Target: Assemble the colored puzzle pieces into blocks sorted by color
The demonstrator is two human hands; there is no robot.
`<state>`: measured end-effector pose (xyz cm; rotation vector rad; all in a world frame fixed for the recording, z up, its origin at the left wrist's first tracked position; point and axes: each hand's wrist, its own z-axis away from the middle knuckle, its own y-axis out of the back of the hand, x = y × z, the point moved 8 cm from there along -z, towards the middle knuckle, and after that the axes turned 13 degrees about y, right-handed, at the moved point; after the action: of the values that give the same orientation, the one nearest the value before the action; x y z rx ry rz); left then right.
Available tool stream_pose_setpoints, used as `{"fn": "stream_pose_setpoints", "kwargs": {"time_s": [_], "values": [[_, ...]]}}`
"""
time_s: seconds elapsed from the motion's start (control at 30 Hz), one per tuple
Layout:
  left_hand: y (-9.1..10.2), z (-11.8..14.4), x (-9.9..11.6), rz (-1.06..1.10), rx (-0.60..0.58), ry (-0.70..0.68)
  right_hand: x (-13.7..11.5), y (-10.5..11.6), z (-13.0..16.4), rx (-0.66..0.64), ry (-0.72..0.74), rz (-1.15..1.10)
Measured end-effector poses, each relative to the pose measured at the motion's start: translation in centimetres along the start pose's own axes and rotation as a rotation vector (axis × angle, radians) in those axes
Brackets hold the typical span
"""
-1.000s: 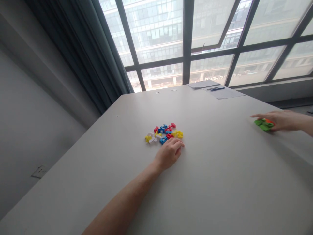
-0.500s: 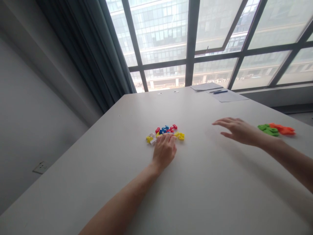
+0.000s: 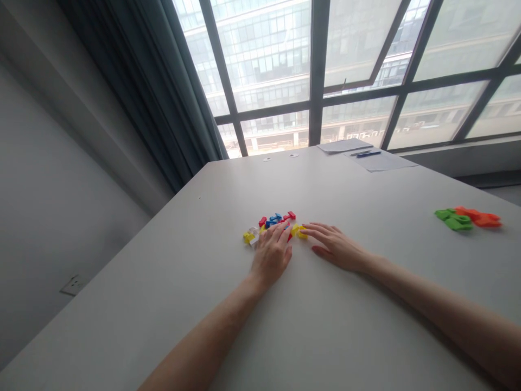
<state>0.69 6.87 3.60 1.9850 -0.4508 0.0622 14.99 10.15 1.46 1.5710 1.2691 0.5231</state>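
A pale grey surface (image 3: pixel 334 326) fills the room's foreground under flat daylight from a dark-framed window wall (image 3: pixel 317 70), beyond which an office block shows. A dark curtain (image 3: pixel 138 87) hangs beside a plain grey wall (image 3: pixel 49 179) bearing a wall socket (image 3: pixel 73 284).

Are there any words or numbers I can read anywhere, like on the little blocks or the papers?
No words or numbers can be read.
The small blocks under the left hand and right hand look plain.
The papers are too far and blurred to read.
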Motion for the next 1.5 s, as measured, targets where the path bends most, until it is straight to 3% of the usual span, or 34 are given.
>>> {"fn": "stream_pose_setpoints", "kwargs": {"time_s": [0.2, 0.53, 0.63, 0.77, 0.9, 1.2, 1.37, 1.5], "values": [[-0.7, 0.1, 0.2, 0.047, -0.096, -0.043, -0.6, 0.5, -0.1, 0.044, 0.039, -0.005], [0.1, 0.3, 0.8, 0.089, -0.046, -0.078, -0.7, 1.5, 0.2, 0.172, 0.017, 0.001], [0.2, 0.4, 1.1, 0.099, -0.048, -0.095, -0.2, 1.6, 0.2, 0.208, -0.052, -0.049], [0.5, 0.6, 1.4, 0.133, -0.040, -0.124, 1.3, 1.8, 0.8, 0.281, -0.199, -0.178], [0.7, 0.7, 1.6, 0.137, -0.021, -0.136, 2.6, 1.6, 1.5, 0.364, -0.350, -0.463], [1.8, 1.1, 2.7, 0.068, 0.135, -0.160, -0.3, 0.3, 0.8, 0.424, -0.389, -0.815], [2.3, 1.1, 2.8, 0.103, 0.164, -0.182, -0.6, 0.2, 0.7, 0.401, -0.382, -0.819], [2.5, 1.1, 2.7, 0.118, 0.173, -0.197, -0.4, 0.7, 0.8, 0.419, -0.333, -0.677]]}}
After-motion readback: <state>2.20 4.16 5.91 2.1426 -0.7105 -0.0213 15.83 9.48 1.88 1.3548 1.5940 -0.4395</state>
